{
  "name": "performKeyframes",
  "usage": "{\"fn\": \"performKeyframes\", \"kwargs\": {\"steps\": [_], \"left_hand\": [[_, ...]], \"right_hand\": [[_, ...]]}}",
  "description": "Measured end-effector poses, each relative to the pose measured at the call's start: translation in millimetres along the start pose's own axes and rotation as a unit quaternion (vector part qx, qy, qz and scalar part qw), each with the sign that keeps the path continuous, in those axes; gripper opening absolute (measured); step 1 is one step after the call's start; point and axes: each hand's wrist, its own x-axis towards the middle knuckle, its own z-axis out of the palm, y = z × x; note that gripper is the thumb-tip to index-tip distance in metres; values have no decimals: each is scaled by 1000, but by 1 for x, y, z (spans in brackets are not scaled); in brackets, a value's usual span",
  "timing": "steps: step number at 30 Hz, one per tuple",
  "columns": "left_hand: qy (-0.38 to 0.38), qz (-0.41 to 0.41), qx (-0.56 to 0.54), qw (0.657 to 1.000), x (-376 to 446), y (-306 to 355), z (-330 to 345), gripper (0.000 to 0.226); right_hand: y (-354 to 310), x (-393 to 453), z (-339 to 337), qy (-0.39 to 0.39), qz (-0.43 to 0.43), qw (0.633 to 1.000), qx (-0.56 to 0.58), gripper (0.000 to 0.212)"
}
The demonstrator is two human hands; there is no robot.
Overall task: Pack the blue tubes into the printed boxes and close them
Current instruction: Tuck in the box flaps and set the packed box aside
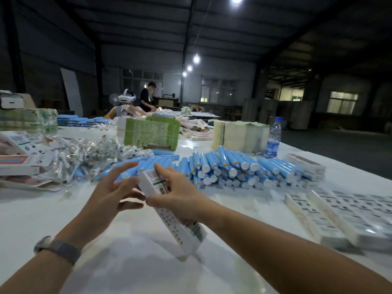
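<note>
My right hand (pixel 177 195) grips a long white printed box (pixel 180 228) around its middle, tilted with its far end up and its near end down toward the table. My left hand (pixel 115 187) is beside the box's upper end, fingers spread and relaxed, the thumb near the box's top; I cannot tell whether it touches. A big heap of blue tubes with white caps (pixel 233 168) lies just behind the hands. Rows of packed printed boxes (pixel 347 217) lie flat at the right. Whether a tube is inside the held box is hidden.
The white table (pixel 131 262) runs to a right edge. Bundled flat cartons (pixel 148 132) and a second pale stack (pixel 239 132) stand behind the tubes, beside a water bottle (pixel 273 137). Clear plastic packets (pixel 89 155) and printed cartons (pixel 21 160) pile at left. Two people work at the far end.
</note>
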Motion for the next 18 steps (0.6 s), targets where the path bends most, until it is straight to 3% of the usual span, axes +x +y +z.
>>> {"fn": "performKeyframes", "kwargs": {"steps": [4,8,11,13,16,18], "left_hand": [[7,-11,90,996,0,-8,-3,20],[-5,-21,165,986,2,-23,-8,36],[-16,-38,178,983,4,-39,-13,32],[-22,-45,179,983,6,-47,-16,30],[-18,-43,188,981,9,-52,-19,26],[-16,-43,192,980,10,-52,-21,27]], "right_hand": [[32,-29,-69,61,64,971,-221,70],[81,-69,-154,66,253,884,-387,33],[118,-101,-193,69,360,815,-449,36],[130,-112,-207,75,394,804,-439,38],[126,-106,-216,65,378,804,-455,25],[126,-103,-207,10,375,813,-446,33]]}}
